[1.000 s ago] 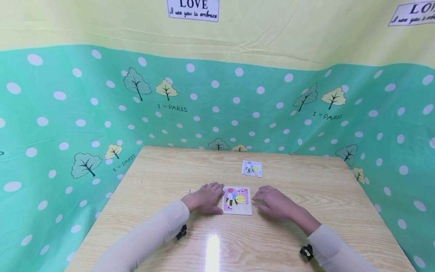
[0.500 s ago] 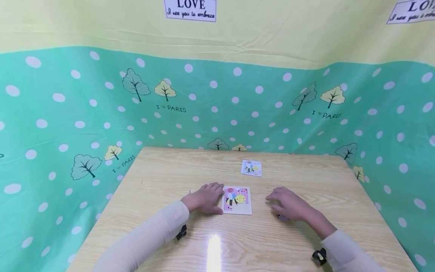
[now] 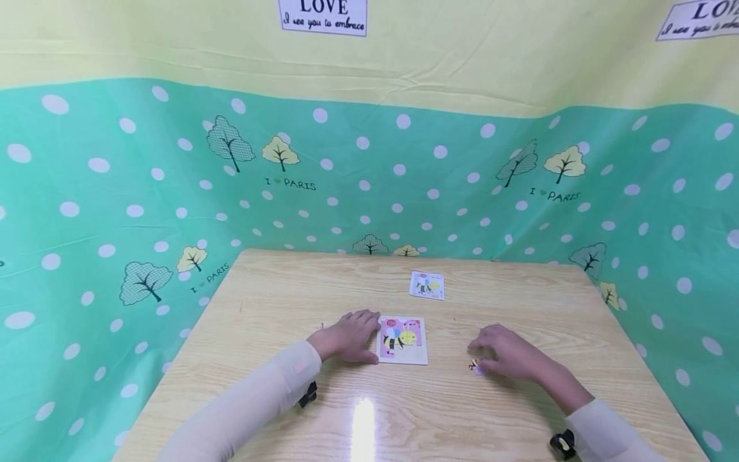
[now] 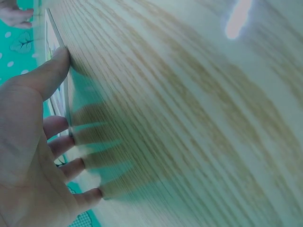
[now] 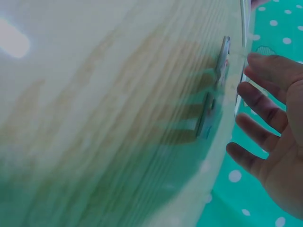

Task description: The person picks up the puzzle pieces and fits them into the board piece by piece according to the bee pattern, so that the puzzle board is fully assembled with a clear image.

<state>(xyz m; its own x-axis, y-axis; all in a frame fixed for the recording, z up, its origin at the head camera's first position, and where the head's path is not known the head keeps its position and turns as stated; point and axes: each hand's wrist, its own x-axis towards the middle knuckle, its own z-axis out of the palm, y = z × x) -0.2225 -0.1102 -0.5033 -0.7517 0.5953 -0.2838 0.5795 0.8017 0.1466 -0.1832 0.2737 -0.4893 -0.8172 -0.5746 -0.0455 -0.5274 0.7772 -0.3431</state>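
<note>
A square jigsaw board [image 3: 402, 341] with a bee picture, partly filled, lies flat in the middle of the table. My left hand [image 3: 353, 337] rests at its left side, fingers spread; in the left wrist view the thumb [image 4: 59, 61] touches the board's edge and the fingertips stand near the tabletop. To the right, my right hand [image 3: 503, 351] hovers with loosely bent fingers over jigsaw pieces. One piece [image 3: 476, 367] shows below its thumb in the head view. Two thin pieces, an upper one [image 5: 223, 61] and a lower one [image 5: 205, 115], lie in front of the fingers in the right wrist view.
A smaller card [image 3: 427, 285] with the same bee picture lies behind the board on the wooden table [image 3: 277, 289]. Green and yellow patterned cloth [image 3: 346, 154] hangs around the back and sides. Light reflects off the tabletop near the front.
My right hand has moved right, away from the board's right edge, to over the loose jigsaw pieces, uncovering one. The left hand and the board stay put.
</note>
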